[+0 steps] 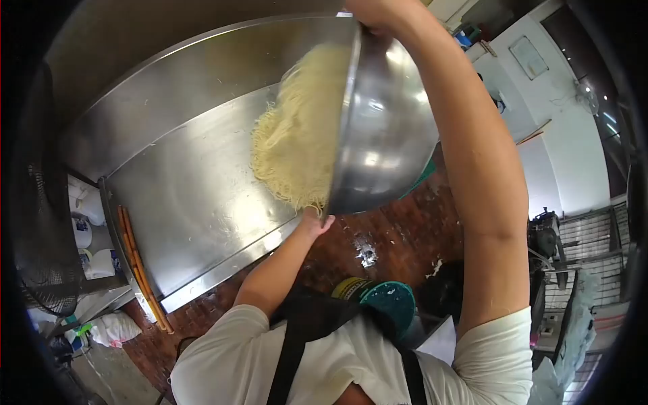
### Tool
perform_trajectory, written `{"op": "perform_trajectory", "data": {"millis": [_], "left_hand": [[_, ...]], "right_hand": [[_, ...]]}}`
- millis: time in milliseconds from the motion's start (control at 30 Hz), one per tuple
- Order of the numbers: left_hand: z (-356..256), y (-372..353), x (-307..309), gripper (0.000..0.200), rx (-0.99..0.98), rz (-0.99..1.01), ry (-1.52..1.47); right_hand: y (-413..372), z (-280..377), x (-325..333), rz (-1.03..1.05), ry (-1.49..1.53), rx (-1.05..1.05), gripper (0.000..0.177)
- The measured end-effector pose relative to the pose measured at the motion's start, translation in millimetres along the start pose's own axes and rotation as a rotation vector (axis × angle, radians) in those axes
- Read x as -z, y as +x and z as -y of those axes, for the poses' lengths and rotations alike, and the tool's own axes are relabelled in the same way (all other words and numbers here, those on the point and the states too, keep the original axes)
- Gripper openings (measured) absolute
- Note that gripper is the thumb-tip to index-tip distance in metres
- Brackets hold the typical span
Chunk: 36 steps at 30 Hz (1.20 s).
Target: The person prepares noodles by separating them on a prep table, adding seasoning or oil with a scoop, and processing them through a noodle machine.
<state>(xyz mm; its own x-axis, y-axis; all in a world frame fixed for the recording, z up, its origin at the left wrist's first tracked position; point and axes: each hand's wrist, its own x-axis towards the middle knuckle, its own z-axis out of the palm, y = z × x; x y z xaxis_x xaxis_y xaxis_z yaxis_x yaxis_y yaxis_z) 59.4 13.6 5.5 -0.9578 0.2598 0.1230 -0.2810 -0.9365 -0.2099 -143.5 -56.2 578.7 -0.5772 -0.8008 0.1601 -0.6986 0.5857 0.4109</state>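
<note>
A large metal bowl is tipped on its side, its opening facing left over the steel table. A big mass of pale yellow noodles spills from the opening onto the tabletop; its upper part is blurred. My left hand grips the bowl's lower rim, the thumb showing outside and the fingers partly hidden by the noodles. Raised high, my right hand holds the upper rim; the top edge of the view cuts it off.
Wooden rods lie along the table's left end. A fan stands at far left beside a shelf with white containers. Below are a teal bucket and a wet reddish-brown floor. A white bag lies lower left.
</note>
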Motion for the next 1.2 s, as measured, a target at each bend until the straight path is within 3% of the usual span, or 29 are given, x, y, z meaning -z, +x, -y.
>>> {"op": "perform_trajectory", "data": {"millis": [33, 67, 133, 167, 200, 233, 333, 400, 467, 533, 567, 600, 700, 800, 867, 900, 967, 1000, 1033, 1100, 1200], "left_hand": [[12.2, 29.8, -13.7, 0.028, 0.0, 0.004, 0.084], [25.4, 59.6, -37.8, 0.03, -0.001, 0.008, 0.168], [48.2, 74.0, -126.6, 0.032, -0.009, -0.594, 0.237], [56.2, 89.4, -104.7, 0.034, -0.074, -0.471, 0.323], [57.7, 103.3, -96.6, 0.036, -0.066, -0.426, 0.365], [59.1, 117.4, -89.1, 0.038, -0.06, -0.381, 0.407], [47.1, 149.6, -141.8, 0.044, 0.004, -0.475, 0.478], [48.9, 161.1, -110.5, 0.043, 0.053, -0.509, 0.52], [52.7, 164.4, -54.1, 0.042, 0.109, -0.602, 0.64], [52.5, 156.8, 2.0, 0.041, 0.178, -0.774, 0.842], [63.6, 140.2, -3.3, 0.042, 0.136, -0.773, 0.823], [74.3, 120.3, -18.4, 0.042, 0.09, -0.766, 0.815], [81.5, 106.0, -47.1, 0.043, 0.047, -0.794, 0.839], [118.9, 122.3, -104.3, 0.051, -0.134, -0.674, 1.388], [109.2, 159.1, -58.1, 0.065, -0.179, -0.518, 1.745], [157.2, 154.7, -97.1, 0.067, -0.09, -0.534, 1.813], [252.1, 142.4, -127.2, 0.055, -0.086, -0.259, 1.632], [313.3, 128.3, -158.8, 0.052, 0.071, -0.196, 1.532], [351.6, 125.2, -137.5, 0.049, 0.104, -0.148, 1.598], [412.8, 126.0, -92.7, 0.045, 0.107, -0.047, 1.716], [537.6, 106.1, -46.1, 0.034, 0.31, 0.114, 1.784]], "right_hand": [[-1.9, -14.6, -5.3, -0.14, 0.121, -0.046, 0.027], [-12.8, -31.5, -6.3, -0.203, 0.288, -0.34, 0.03], [-46.9, -62.1, 2.2, -0.424, 0.285, -0.389, 0.033], [-83.8, -38.5, 42.0, -0.425, 0.165, -0.474, 0.031], [-96.7, -58.3, 62.1, -0.323, 0.28, -0.534, 0.028], [-121.2, -70.9, 67.9, -0.415, 0.34, -0.494, 0.027], [-204.7, -84.8, 82.5, -0.7, 0.476, -0.32, 0.025], [-245.6, -90.9, 79.2, -0.673, 0.233, -0.591, 0.029], [-291.5, -124.1, 35.3, -0.568, 0.191, -0.917, 0.039], [-350.5, -153.0, -45.6, -0.465, 0.418, -0.817, 0.05], [-374.5, -156.5, -64.4, -0.531, 0.267, -0.717, 0.049], [-402.9, -153.4, -63.5, -0.558, 0.323, -0.724, 0.049], [-517.5, -156.3, -69.4, -0.571, 0.871, -0.999, 0.049], [-664.3, -131.6, -95.0, -0.869, 1.268, -1.147, 0.05], [-782.5, -95.3, -131.3, -0.976, 1.296, -1.399, 0.058], [-848.1, -66.1, -142.2, -1.012, 1.234, -1.571, 0.063], [-939.2, 4.6, -137.5, -0.87, 1.22, -1.914, 0.072], [-983.3, 40.6, -145.3, -1.0, 1.31, -1.939, 0.073], [-1014.7, 73.6, -158.1, -1.133, 1.42, -1.931, 0.075], [-1089.4, 132.1, -160.3, -1.192, 1.244, -2.192, 0.075], [-1171.9, 193.9, -159.7, -1.364, 1.064, -2.445, 0.073]]}}
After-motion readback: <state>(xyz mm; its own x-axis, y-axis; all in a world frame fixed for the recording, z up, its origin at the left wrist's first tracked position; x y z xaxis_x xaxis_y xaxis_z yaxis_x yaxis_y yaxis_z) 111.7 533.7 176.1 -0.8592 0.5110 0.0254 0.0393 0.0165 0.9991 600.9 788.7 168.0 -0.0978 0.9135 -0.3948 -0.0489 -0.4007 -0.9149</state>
